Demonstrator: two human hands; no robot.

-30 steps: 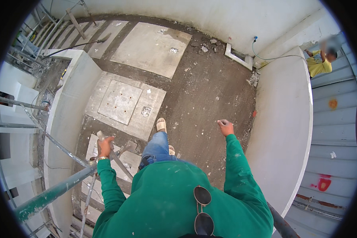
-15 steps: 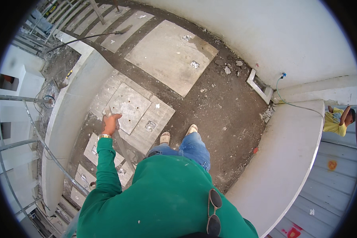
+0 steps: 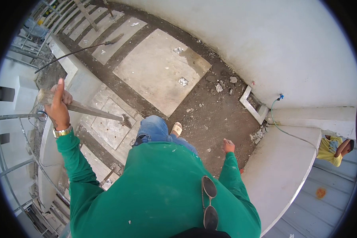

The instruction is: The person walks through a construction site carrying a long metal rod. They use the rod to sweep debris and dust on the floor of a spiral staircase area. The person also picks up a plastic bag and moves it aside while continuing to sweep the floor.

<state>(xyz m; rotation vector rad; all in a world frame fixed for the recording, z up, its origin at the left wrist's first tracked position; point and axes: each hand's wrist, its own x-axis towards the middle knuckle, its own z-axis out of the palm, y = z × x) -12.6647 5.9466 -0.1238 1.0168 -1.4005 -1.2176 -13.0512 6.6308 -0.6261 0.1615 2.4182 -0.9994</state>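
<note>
My left hand (image 3: 58, 104), with a gold watch at the wrist, is raised at the left and wraps round a wooden pole, its thumb pointing up. This looks like a broom (image 3: 95, 111), its thick pole end near the hand and a small tuft of dark bristles at the lower end. Those bristles are over the square concrete slab (image 3: 109, 133) in front of my legs. Out to the right, my right hand (image 3: 228, 145) hangs over the dirt floor with its fingers curled in; nothing shows in it.
A larger concrete slab (image 3: 158, 71) lies ahead in the dirt. Another broom (image 3: 79, 49) leans across the low curved wall (image 3: 51, 158) at left, near metal pipes. At right are rubble, an L-shaped white curb (image 3: 252, 107), a green hose (image 3: 277, 123) and a person in yellow (image 3: 332, 150).
My left hand has risen and moved left with the broom, whose bristled end now shows. My right hand has come into view at the right. My legs have shifted in a step.
</note>
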